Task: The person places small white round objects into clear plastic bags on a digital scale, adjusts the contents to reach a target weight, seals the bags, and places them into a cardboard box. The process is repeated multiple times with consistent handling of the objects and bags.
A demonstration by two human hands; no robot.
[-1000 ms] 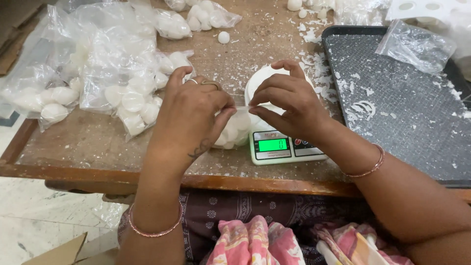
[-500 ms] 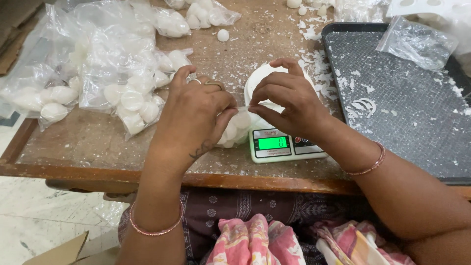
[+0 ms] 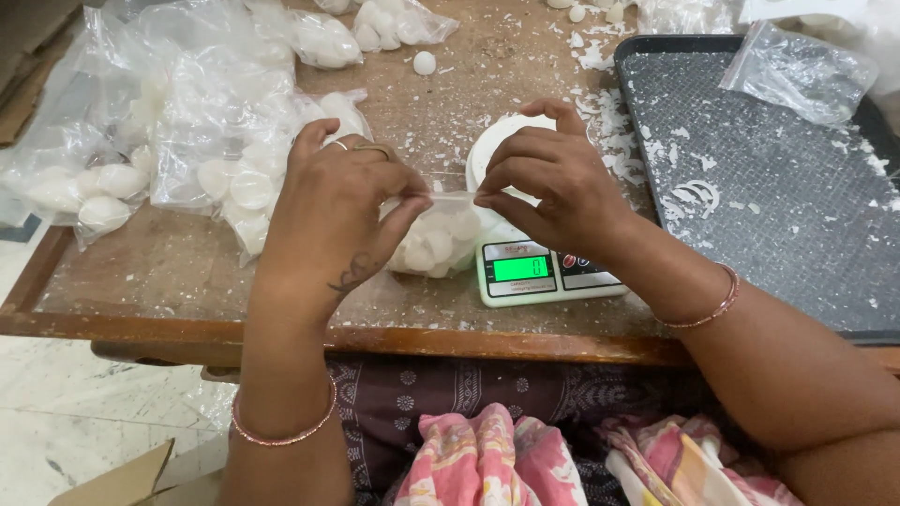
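I am pinching the top of a small clear bag of white pieces (image 3: 439, 242) between my left hand (image 3: 342, 211) and right hand (image 3: 553, 183), fingers closed tight, beside the digital scale (image 3: 544, 272).

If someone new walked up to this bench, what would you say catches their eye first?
Most striking are the left hand and right hand pinching the top of a small clear plastic bag of white round pieces at the centre of the wooden table. Just right of it sits a small white digital scale with a glowing green display. More clear bags of white pieces pile up at the left.
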